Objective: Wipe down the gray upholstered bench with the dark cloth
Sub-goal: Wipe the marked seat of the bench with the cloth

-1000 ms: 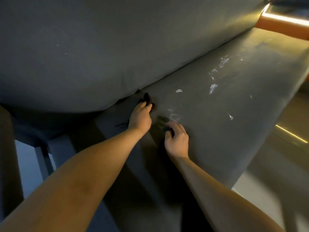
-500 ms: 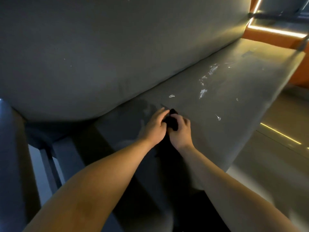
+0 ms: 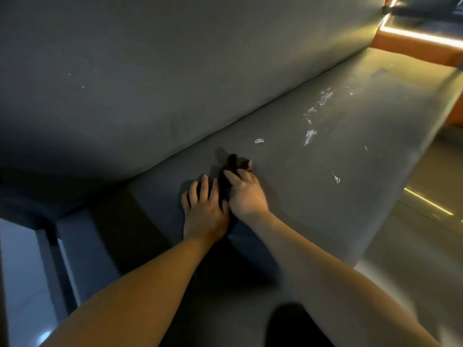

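Gray woven upholstery covers the bench, seen from above by the head camera, with its seat running from lower left toward upper right below the padded backrest. The dark cloth lies bunched on the seat near the crease where seat meets backrest, between the two hands. The right hand grips the cloth, its fingers curled over the wad so that a crumpled end sticks out beyond the fingertips. This hold probably gathers the fabric into a firm pad for rubbing. The left hand rests palm down just beside it, with its fingers spread and fairly straight. It appears to pin the near edge of the cloth or to brace the body; which of these is not clear, since dark shadow fills the gaps between the fingers.

The cloth looks near black, soft and thickly creased, with a small pale patch at its far tip that may be picked-up residue. White smears dot the seat farther to the right, well apart from the cloth, so that stretch seems not yet wiped. An orange trim closes the far end of the bench, and a pale floor lies to the right.
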The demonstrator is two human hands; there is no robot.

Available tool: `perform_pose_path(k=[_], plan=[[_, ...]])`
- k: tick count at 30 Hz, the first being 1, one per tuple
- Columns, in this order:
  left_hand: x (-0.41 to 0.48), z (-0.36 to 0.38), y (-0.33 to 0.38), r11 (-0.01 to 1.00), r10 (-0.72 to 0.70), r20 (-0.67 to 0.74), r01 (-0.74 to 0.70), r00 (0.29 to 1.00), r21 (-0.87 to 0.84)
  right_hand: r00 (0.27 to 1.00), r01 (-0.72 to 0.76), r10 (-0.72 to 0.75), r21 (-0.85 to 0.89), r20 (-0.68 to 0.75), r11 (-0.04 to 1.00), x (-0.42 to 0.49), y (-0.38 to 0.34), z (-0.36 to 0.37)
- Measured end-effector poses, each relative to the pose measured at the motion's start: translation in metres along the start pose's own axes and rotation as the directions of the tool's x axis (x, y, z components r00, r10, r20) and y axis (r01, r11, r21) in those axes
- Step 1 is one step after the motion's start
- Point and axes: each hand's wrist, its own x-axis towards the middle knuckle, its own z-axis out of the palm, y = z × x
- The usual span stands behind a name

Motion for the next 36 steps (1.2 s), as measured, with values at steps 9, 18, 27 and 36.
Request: perform_pose_path(k=[9,18,27,36], plan=[[-0.002,-0.006,0.002,0.999,0.034,0.051,-0.033,0.998,-0.02,0.99,-0.124,0.107,-0.199,-0.092,0.972,-0.011,0.064,-0.044],[-0.002,-0.006,-0.002,0.997,0.066,0.048,-0.064,0.997,-0.036,0.991,-0.126,0.123,-0.055,-0.054,0.99,-0.024,0.008,-0.017],[-0.01,-0.016,0.011,0.954,0.28,0.046,-0.283,0.959,0.096,0.985,-0.153,0.141,-0.132,-0.096,0.979,-0.068,0.063,-0.061],[-0.028,-0.006,0.087,0.976,0.117,0.261,-0.159,0.958,0.147,0.966,-0.25,0.248,-0.021,-0.076,0.968,-0.098,0.04,-0.06]])
